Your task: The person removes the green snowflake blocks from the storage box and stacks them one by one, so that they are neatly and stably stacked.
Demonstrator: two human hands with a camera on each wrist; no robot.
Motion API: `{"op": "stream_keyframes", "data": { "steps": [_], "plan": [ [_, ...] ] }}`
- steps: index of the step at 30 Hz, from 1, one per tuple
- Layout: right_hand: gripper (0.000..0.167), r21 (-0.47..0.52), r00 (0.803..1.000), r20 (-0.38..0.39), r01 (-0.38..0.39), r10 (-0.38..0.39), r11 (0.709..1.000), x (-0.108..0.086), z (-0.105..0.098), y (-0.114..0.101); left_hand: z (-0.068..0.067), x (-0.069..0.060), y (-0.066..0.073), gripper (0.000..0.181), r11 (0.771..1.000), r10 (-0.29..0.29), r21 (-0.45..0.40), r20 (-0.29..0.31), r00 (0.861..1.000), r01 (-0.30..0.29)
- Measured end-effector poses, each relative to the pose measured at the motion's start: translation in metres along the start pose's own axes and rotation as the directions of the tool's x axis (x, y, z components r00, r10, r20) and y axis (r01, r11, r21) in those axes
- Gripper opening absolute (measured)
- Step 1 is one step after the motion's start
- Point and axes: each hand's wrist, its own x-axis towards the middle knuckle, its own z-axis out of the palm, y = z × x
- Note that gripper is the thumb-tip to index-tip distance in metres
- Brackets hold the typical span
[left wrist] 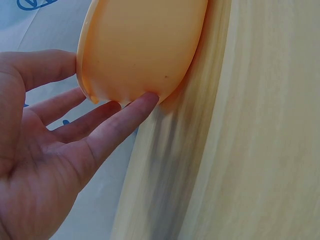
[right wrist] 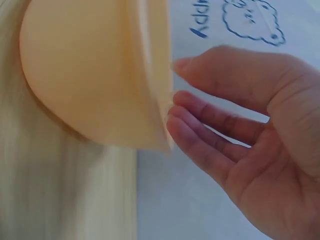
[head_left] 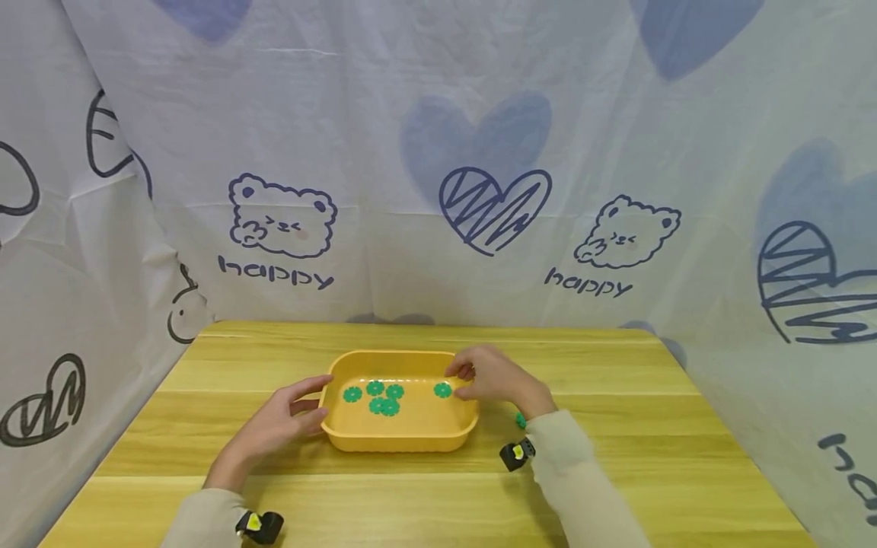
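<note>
A yellow-orange plastic tray [head_left: 393, 441] stands on the table, with several green notched discs [head_left: 352, 394] lying on its floor. My left hand [head_left: 284, 415] touches the tray's left end. In the left wrist view, the fairly straight fingers [left wrist: 120, 122] of that hand rest against the rim and outer wall. At the tray's right end, my right hand [head_left: 496, 377] is over the rim, its fingers loosely bent. A lone disc [head_left: 442, 390] is in the tray just beside those fingertips. Nothing shows between the fingers [right wrist: 200, 137] in the right wrist view.
Another green disc [head_left: 521, 420] lies on the wooden table [head_left: 384, 502] right of the tray, partly hidden by the right wrist. A white cloth [head_left: 397, 274] printed with hearts and bears hangs behind the table. Both wrists wear small black cameras [head_left: 260, 527].
</note>
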Motion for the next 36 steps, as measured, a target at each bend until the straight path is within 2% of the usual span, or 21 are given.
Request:
{"op": "stream_keyframes", "data": {
  "steps": [5,12,15,20,24,31,36],
  "plan": [
    [0.025,-0.075,1.0,0.024,-0.001,0.003,0.997,0.018,0.014,-0.003,0.0,0.0,0.0,0.063,1.0,0.003,-0.013,0.005,1.0,-0.003],
    [0.018,-0.151,0.997,0.034,-0.07,0.076,0.986,0.034,0.03,-0.007,-0.001,0.0,-0.001,0.063,1.0,0.0,-0.008,0.004,1.0,0.0],
    [0.007,-0.194,0.993,0.03,-0.107,0.115,0.975,0.039,0.037,-0.009,-0.001,0.0,-0.001,0.063,1.0,0.002,-0.009,0.003,1.0,-0.002],
    [0.047,-0.264,0.984,0.018,-0.167,0.178,0.95,0.044,0.045,-0.012,-0.001,0.0,-0.002,0.063,1.0,0.012,-0.022,0.003,1.0,-0.012],
    [0.054,-0.288,0.984,0.016,-0.166,0.178,0.943,0.047,0.05,-0.013,-0.001,-0.001,-0.002,0.063,1.0,0.016,-0.023,0.001,1.0,-0.016],
    [0.043,-0.233,0.987,0.032,-0.144,0.156,0.962,0.046,0.054,-0.012,0.0,-0.001,-0.001,0.063,0.999,0.021,-0.025,-0.002,1.0,-0.021],
    [0.018,-0.27,0.989,0.062,-0.11,0.131,0.957,0.048,0.055,-0.011,0.0,-0.001,-0.002,0.063,1.0,0.018,-0.024,-0.003,1.0,-0.018]
  ]
}}
